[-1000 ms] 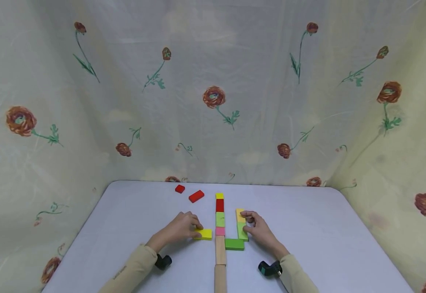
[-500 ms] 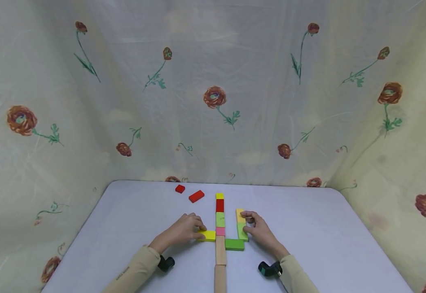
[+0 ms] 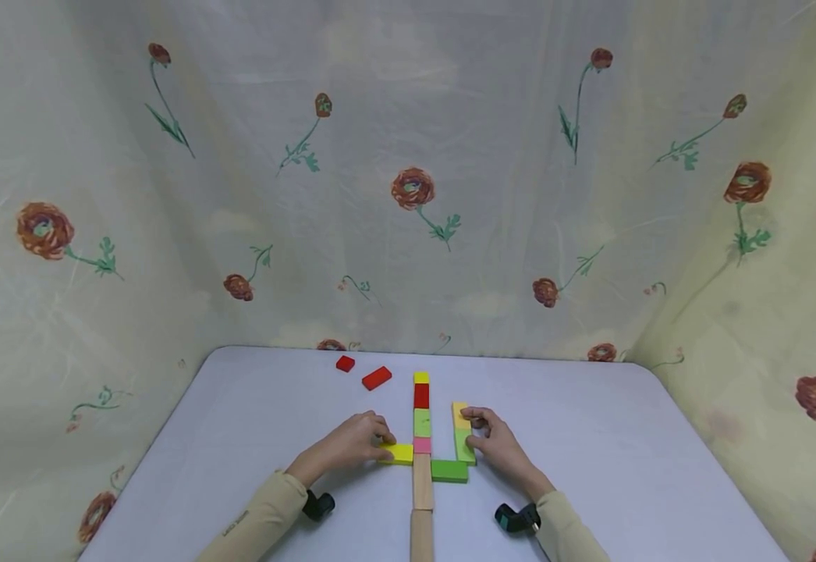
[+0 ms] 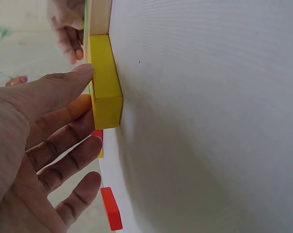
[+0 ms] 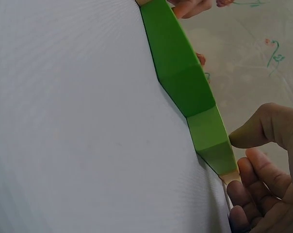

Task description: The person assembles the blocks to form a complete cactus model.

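Note:
My left hand (image 3: 350,443) pinches a yellow block (image 3: 401,453), thumb on top of its near edge and fingers beyond. The block lies flat, its right end against a column of blocks: a wooden block (image 3: 423,481), pink (image 3: 422,445), light green (image 3: 422,422), red (image 3: 421,396) and small yellow (image 3: 421,377). Across the column, my right hand (image 3: 502,451) touches two blocks set end to end: thumb at the light green block (image 5: 209,131), fingers at the pale orange block (image 3: 459,414). A darker green block (image 5: 178,58) joins this pair to the column.
Two loose red blocks lie at the back left, a longer one (image 3: 377,378) and a small one (image 3: 345,364). Another wooden block (image 3: 422,538) extends the column towards the person. Flowered cloth (image 3: 478,195) hangs behind and beside the white table (image 3: 590,437).
My left hand has slid the yellow block a short way right until it met the column, then stopped there. My right hand has kept its place.

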`<state>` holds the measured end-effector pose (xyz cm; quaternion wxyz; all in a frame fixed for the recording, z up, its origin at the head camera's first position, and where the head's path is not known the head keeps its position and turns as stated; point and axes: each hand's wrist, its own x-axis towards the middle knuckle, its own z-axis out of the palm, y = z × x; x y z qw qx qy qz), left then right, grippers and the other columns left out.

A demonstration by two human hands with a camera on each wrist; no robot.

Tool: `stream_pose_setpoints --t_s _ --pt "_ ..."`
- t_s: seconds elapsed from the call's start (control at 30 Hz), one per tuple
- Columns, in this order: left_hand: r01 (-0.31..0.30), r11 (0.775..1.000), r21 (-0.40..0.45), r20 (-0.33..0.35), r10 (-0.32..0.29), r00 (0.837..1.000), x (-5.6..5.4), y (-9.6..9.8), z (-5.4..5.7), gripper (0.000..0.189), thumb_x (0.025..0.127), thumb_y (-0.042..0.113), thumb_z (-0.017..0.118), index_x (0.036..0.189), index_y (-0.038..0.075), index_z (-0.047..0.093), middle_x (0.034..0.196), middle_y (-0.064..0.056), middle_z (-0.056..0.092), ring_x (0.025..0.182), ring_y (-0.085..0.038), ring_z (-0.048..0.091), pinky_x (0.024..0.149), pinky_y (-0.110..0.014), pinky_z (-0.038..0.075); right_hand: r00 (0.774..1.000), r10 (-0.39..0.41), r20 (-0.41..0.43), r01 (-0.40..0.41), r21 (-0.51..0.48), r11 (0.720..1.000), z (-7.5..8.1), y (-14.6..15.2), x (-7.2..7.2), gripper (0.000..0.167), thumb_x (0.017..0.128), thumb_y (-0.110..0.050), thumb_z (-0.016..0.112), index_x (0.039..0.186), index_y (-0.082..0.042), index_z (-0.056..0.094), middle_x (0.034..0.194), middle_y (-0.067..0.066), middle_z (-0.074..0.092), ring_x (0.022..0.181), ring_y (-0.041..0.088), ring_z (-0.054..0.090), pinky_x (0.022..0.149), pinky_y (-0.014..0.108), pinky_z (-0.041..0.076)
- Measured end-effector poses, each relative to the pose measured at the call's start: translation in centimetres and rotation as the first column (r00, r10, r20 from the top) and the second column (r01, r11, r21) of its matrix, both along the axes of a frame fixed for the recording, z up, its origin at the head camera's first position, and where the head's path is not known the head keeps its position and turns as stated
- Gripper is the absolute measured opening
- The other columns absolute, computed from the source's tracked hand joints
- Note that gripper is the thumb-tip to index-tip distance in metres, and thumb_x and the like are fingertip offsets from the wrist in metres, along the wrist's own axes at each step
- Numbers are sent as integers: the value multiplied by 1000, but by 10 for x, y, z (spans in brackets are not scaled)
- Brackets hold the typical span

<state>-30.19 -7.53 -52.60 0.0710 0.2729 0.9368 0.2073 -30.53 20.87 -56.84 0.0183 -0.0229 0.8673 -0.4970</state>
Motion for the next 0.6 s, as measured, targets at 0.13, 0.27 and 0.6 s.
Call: stream_pose_setpoints --t_s 0.13,0.27,0.6 --pt "3 1000 10 17 -3 1000 0 0 1 26 78 27 81 101 17 77 89 10 66 86 -6 52 74 -20 49 1000 -3 -5 3 4 1000 2 1 0 45 81 -1 66 124 -11 58 126 5 60 112 22 51 97 42 41" --pt "3 1000 16 19 -3 1000 0 0 1 25 78 27 81 101 17 77 90 11 66 85 -5 52 74 -19 49 1000 -10 -16 10 -3 1000 4 2 0 45 80 -1 65 123 -12 59 124 3 62 113 22 53 94 39 43" --pt "-6 1000 13 29 6 1000 -1 0 -2 26 78 28 80 102 18 77 90 12 65 85 -4 51 75 -19 49 1000 14 -20 -16 -70 997 2 6 -1 46 81 -1 65 124 -16 61 126 2 62 115 21 54 85 31 45"
